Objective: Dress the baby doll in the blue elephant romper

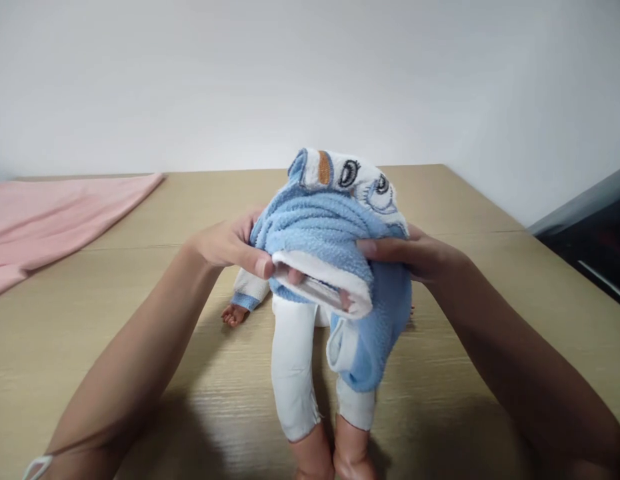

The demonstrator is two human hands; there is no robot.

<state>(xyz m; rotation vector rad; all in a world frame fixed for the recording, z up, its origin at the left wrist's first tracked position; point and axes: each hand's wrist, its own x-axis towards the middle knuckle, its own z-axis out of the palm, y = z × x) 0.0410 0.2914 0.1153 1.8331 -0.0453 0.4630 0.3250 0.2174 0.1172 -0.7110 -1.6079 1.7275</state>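
Your forearms (140,353) take up the lower corners, and your left hand (230,247) and right hand (423,257) are both gripping the blue garment (315,223), center of the frame. Its white-trimmed opening (357,308) tilts toward you (fingertips (295,276) peeking out inside, kinda cute). Partly hidden behind it is the doll (293,367), bare lower legs at bottom center. Pink cloth (65,217) lies on the table (140,280), far left.

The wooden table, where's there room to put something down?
The wooden table looks bare between the pink cloth and the left forearm, behind the right hand toward the far edge, and outside the right forearm. It's crowded in the middle: the doll lies there, partly hidden by the blue garment held in the left hand and right hand.
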